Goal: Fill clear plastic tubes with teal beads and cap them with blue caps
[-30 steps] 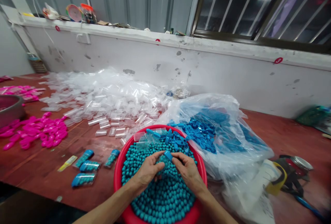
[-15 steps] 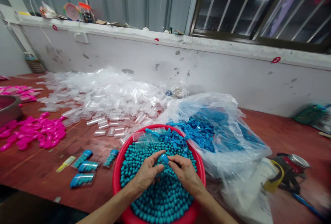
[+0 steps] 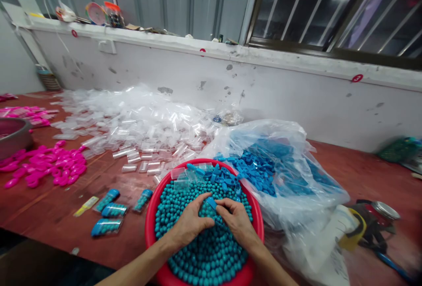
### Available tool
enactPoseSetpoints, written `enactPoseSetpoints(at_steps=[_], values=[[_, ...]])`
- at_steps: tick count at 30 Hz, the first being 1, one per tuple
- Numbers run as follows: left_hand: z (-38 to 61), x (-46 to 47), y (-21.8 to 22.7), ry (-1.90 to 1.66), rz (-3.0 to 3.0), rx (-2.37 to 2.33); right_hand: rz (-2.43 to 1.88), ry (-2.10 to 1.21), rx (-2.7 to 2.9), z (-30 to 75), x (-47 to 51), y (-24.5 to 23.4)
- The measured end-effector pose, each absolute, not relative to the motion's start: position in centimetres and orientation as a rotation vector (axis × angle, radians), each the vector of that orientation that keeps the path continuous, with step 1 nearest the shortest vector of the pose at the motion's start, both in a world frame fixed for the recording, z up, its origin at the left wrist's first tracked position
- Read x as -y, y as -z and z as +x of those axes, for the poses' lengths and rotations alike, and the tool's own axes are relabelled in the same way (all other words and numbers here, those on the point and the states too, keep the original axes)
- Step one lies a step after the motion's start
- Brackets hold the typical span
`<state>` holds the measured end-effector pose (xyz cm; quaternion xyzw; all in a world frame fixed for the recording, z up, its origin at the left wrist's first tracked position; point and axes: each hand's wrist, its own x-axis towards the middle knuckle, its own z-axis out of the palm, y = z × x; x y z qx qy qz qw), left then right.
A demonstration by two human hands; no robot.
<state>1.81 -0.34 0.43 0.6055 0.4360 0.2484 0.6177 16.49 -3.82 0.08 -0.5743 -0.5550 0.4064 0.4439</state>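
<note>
My left hand (image 3: 189,222) is curled round a small clear plastic tube, mostly hidden against the beads, with its index finger on the blue cap (image 3: 211,202) and its thumb held apart. My right hand (image 3: 235,220) pinches the blue cap from the other side. Both hands are over a red basin (image 3: 150,215) full of turquoise beads (image 3: 204,264). Loose blue caps (image 3: 226,178) and a few clear tubes (image 3: 180,180) lie on the beads at the basin's far side.
Several capped, bead-filled tubes (image 3: 107,226) lie left of the basin beside a yellow tool (image 3: 86,206). Beyond spread clear empty tubes (image 3: 141,123) and pink pieces (image 3: 52,165). A plastic bag of blue caps (image 3: 257,163) stands right, near a dark strapped object with a round metal lid (image 3: 385,210).
My left thumb has moved away from the cap, lower and to the right. Both hands stay close together over the basin, and the view has shifted slightly.
</note>
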Motion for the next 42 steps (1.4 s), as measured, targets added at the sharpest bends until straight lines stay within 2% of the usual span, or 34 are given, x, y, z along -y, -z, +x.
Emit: enactPoseSetpoints(at_steps=[5,15,19,27,32,39,42], values=[[1.7,0.5,-0.4,-0.654,1.491,-1.019,-1.399,-1.016,1.394,16.3,3.7,0.1],[1.7,0.5,-1.3,-0.557,1.252,-0.932,-1.330,-0.948,1.543,16.9,4.0,-0.8],[1.7,0.1,-1.0,-0.585,1.313,-0.955,-1.389,-1.051,1.396,16.9,3.5,-0.4],[1.4,0.3,0.1,-0.731,1.610,-1.055,-1.435,-0.986,1.345,15.7,4.2,0.5],[1.5,0.3,-0.4,-0.610,1.472,-0.978,-1.431,-0.995,1.367,15.9,4.5,-0.3],[1.5,0.2,-0.8,-0.537,1.343,-0.907,-1.397,-1.265,1.271,16.6,3.6,-1.2],[1.5,0.3,-0.9,-0.563,1.374,-0.901,-1.416,-1.145,1.329,16.4,3.8,-1.1]])
